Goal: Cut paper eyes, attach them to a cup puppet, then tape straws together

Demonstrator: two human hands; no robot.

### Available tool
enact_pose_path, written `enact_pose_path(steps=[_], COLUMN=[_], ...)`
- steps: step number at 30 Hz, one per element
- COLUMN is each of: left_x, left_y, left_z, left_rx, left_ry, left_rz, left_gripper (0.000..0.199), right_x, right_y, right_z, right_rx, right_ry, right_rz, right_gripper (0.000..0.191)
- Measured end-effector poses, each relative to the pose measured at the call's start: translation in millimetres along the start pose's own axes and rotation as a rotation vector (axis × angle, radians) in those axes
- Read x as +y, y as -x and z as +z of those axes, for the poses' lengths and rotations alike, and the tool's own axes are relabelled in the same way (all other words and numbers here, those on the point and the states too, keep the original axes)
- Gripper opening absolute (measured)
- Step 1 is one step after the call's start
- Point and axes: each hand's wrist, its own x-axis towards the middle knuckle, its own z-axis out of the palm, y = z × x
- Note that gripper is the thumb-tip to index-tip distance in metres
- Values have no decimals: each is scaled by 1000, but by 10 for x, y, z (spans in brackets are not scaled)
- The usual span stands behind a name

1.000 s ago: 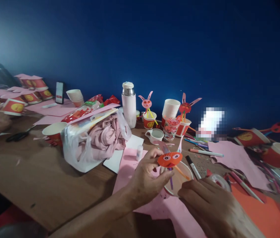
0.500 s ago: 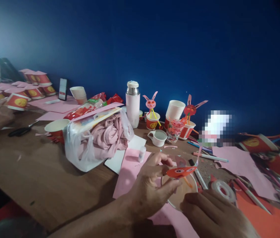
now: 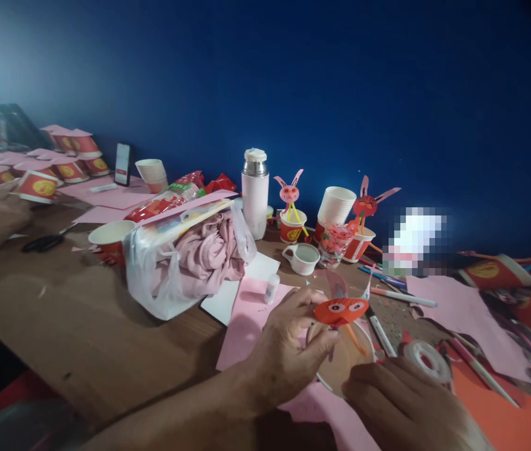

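Observation:
An orange-red paper face point(image 3: 342, 311) with round eyes and pink ears stands above an open paper cup point(image 3: 340, 366). My left hand point(image 3: 288, 341) pinches the face at its left edge between thumb and fingers. Against the cup's right rim, my right hand point(image 3: 406, 401) is curled, its fingertips hidden; it seems to hold the cup. An orange strip point(image 3: 356, 339) runs from under the face into the cup. Pink paper point(image 3: 326, 416) lies beneath the cup.
A plastic bag with pink cloth point(image 3: 209, 254), a white thermos point(image 3: 255, 200) and a small measuring cup point(image 3: 302, 259) stand beyond. Tape point(image 3: 428, 361), markers point(image 3: 484, 373) and finished cup figures point(image 3: 292, 225) are around. Another person's hand point(image 3: 0, 207) holds a cup point(image 3: 37, 186) at left.
The paper face has tilted upright, so both its eyes now face the camera. My hands keep nearly the same positions, and the view has shifted slightly.

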Motion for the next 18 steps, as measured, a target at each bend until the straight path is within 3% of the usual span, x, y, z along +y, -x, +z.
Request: enact_pose_path(steps=[7, 12, 18], left_x=[-18, 1, -9], left_y=[7, -9, -14], left_z=[22, 46, 63], left_rx=[34, 6, -2], left_ry=[-25, 29, 82], left_rz=[53, -52, -143], left_gripper=[23, 25, 14], right_x=[7, 13, 49], right_y=[13, 44, 57], right_z=[38, 62, 131], right_rx=[16, 12, 63], right_ry=[-43, -74, -25], right_rz=[-1, 17, -4], right_gripper=[41, 37, 29])
